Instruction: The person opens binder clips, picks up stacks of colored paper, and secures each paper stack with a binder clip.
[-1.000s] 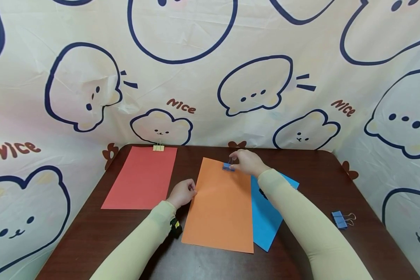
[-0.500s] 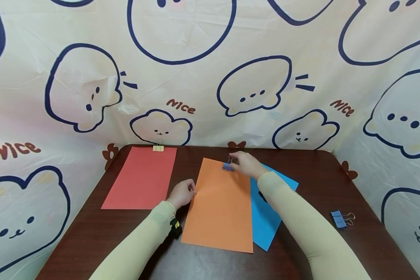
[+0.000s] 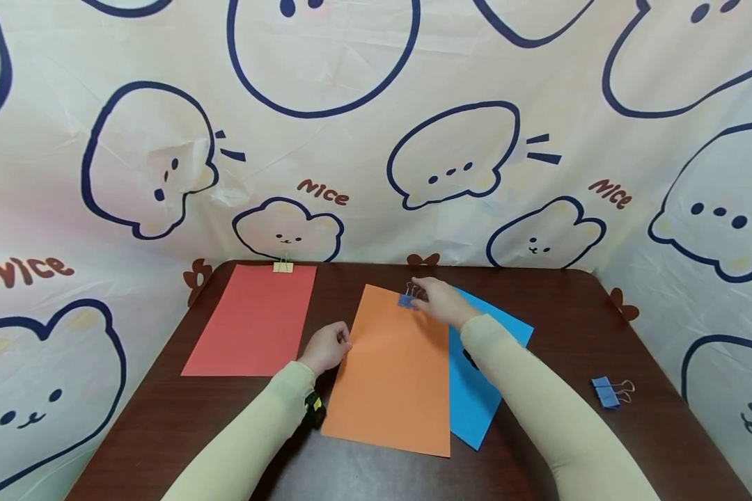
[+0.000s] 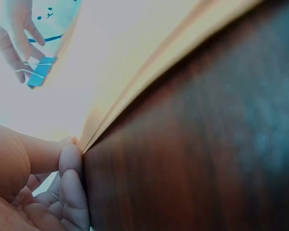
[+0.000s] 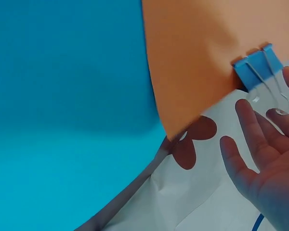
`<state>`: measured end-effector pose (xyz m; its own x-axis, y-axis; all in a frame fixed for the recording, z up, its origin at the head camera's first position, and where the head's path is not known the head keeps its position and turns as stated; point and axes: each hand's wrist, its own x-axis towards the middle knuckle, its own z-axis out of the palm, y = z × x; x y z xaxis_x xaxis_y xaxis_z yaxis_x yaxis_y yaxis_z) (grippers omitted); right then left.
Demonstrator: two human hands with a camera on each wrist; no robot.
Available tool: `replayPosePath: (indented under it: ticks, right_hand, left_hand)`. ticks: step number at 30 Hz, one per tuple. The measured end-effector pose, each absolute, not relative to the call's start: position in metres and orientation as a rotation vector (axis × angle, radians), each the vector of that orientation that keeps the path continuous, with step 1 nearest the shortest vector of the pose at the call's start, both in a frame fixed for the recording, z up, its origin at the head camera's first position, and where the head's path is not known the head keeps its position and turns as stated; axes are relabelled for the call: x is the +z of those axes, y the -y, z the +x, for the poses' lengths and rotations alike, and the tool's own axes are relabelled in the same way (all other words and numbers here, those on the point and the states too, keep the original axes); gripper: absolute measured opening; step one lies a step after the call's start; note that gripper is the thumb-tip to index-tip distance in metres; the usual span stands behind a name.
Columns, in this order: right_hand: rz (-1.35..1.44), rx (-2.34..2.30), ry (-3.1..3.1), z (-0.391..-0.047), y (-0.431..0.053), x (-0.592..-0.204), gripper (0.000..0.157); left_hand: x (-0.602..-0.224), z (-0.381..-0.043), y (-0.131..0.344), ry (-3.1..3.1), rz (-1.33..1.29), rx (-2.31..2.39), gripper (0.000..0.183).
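Note:
A sheaf of orange paper [image 3: 388, 376] lies at mid table, its layered edge visible in the left wrist view. My left hand [image 3: 327, 346] pinches its left edge between thumb [image 4: 48, 155] and fingers. At the far edge of the orange paper, a blue binder clip [image 5: 257, 72] grips it, wire handles pointing away. Beside those handles is my right hand [image 3: 443, 300], thumb and fingers spread around them, not squeezing. Under the right forearm and partly beneath the orange paper lies blue paper [image 3: 476, 390].
Red paper [image 3: 253, 327] with a yellow binder clip [image 3: 283, 267] at its far edge lies on the left. A second blue binder clip [image 3: 605, 393] rests on the brown table [image 3: 576, 313] at right. Behind hangs a cartoon-print cloth [image 3: 363, 153].
The right fingers have loosened from the clip's handles, which now stand apart. The near edge of the orange paper has shifted slightly left. My left hand keeps its hold.

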<state>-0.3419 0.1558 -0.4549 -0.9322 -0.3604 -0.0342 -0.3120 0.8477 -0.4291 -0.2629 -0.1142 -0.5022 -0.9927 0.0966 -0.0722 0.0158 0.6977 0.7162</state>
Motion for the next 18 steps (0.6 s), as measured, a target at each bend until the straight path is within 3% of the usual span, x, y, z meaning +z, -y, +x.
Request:
replayPosePath:
  ticks: [12, 18]
  right_hand:
    - [-0.507, -0.568, -2.942, -0.319, -0.172, -0.456, 0.067]
    - [-0.495, -0.466, -2.923, -0.303, -0.185, -0.455, 0.047]
  left_hand:
    - [-0.501, -0.261, 0.113, -2.821, 0.082, 1.142, 0.022]
    - [-0.503, -0.262, 0.112, -2.828, 0.077, 1.132, 0.022]
